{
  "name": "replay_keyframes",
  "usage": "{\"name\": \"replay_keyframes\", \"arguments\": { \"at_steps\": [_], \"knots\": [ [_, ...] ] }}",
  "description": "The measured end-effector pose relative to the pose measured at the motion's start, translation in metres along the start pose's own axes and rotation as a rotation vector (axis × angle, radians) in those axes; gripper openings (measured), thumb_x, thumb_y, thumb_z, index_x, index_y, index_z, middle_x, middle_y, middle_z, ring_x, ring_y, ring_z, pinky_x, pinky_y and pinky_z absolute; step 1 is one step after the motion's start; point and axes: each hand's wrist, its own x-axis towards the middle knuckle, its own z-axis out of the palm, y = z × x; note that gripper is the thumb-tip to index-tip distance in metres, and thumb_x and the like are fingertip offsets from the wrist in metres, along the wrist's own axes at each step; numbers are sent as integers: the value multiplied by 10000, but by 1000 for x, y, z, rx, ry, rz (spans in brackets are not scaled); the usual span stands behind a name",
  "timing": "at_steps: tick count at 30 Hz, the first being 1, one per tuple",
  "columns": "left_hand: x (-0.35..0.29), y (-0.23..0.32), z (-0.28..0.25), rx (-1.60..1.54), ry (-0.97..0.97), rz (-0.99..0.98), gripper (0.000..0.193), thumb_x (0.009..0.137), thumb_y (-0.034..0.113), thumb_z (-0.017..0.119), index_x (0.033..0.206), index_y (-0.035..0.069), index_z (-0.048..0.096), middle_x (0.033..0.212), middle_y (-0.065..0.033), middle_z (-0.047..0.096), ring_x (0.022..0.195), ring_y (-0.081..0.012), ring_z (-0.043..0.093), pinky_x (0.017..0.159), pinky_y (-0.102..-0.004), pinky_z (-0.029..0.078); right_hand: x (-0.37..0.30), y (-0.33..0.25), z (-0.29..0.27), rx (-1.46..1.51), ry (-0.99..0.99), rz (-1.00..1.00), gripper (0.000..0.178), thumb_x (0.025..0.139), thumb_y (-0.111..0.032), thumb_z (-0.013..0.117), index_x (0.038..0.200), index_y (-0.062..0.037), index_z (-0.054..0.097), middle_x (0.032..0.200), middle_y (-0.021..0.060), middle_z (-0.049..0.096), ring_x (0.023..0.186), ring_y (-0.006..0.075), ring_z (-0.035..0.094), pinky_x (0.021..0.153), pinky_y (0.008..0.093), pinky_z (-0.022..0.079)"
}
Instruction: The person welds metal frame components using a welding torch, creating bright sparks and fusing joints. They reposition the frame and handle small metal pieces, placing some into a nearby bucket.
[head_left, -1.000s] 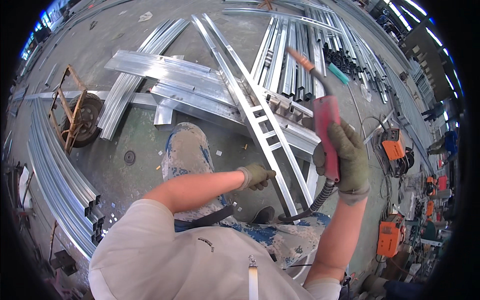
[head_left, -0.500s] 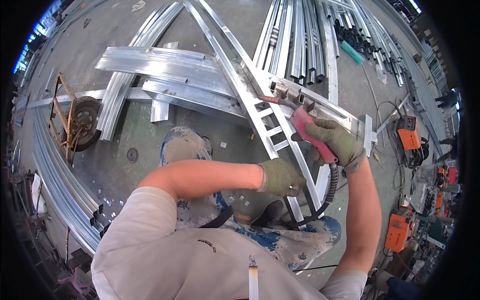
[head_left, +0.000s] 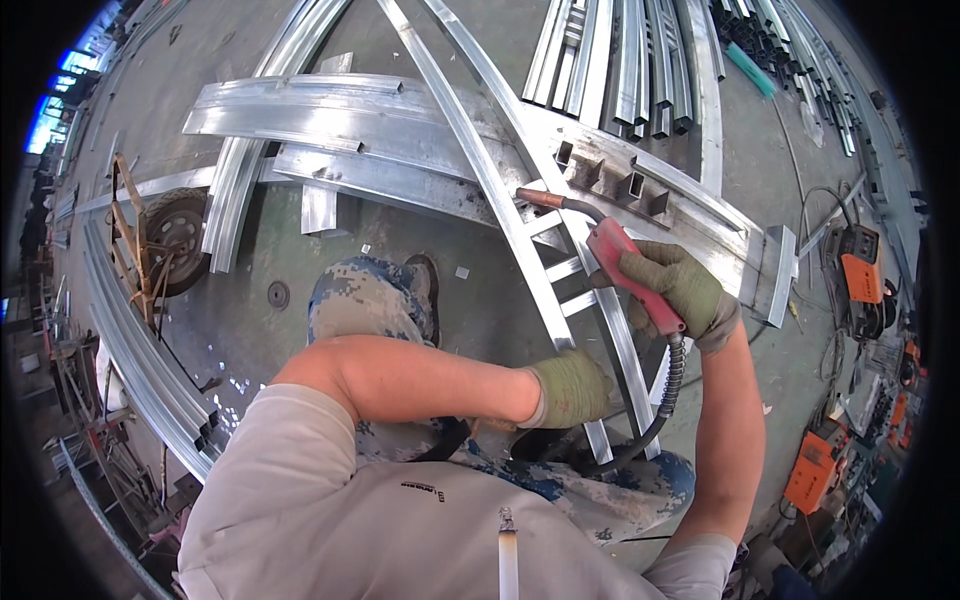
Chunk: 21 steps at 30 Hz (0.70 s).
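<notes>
My right hand (head_left: 683,290), in a green work glove, is closed around the red handle of a welding torch (head_left: 625,262). The torch's copper-coloured nozzle points left, over the farthest visible short rung of a ladder-like metal frame (head_left: 527,262). Whether its tip touches the metal I cannot tell. Two long shiny rails and several short rungs make up the frame, which slants from the far side down to my legs. Near its close end my gloved left hand (head_left: 572,388) is closed over the left rail, its fingertips partly hidden. From the torch a black cable (head_left: 672,375) with a spring sleeve curves toward my legs.
Wide metal channels (head_left: 300,115) lie under the rails, beside a bench-like beam (head_left: 690,220) bearing short tube pieces. More tubes (head_left: 640,60) are stacked at the far right. An orange welding machine (head_left: 862,275) stands right; a wheeled cart (head_left: 172,240) is left. A cigarette (head_left: 508,560) shows below.
My view has shifted, so the tubes and the machine sit farther right. The torch nozzle stays near the same part of the frame, and both hands keep their holds.
</notes>
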Motion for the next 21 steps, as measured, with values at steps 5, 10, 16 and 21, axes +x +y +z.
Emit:
{"name": "replay_keyframes", "arguments": {
  "at_steps": [5,10,16,21],
  "knots": [
    [8,0,7,-24,-43,-24,166,873,174,689,1010,106,755,1074,-88,706,991,-290,742,761,-447,589,9,7,-6,-41,-28,6,459,1013,-383,731,1257,1,671,788,54,685,574,124,669,464,259,507],
    [11,1,8,-1,-57,-29,154,879,179,685,986,108,770,1052,-82,717,965,-288,750,731,-446,586,14,11,-5,-36,-20,-14,457,1016,-385,727,1274,-12,673,823,51,698,579,120,673,470,257,517],
    [12,2,6,-15,-66,-42,167,865,170,704,995,87,767,1049,-82,718,938,-286,755,709,-445,585,9,3,0,-60,-7,21,460,1011,-382,733,1270,-7,673,837,46,697,583,119,673,469,255,515],
    [12,2,3,-23,-88,-35,185,867,165,713,1026,83,760,1066,-85,713,949,-284,751,736,-433,583,11,5,3,-33,-11,6,471,1002,-390,744,1258,-1,673,836,49,696,579,122,675,466,255,512]
  ]
}}
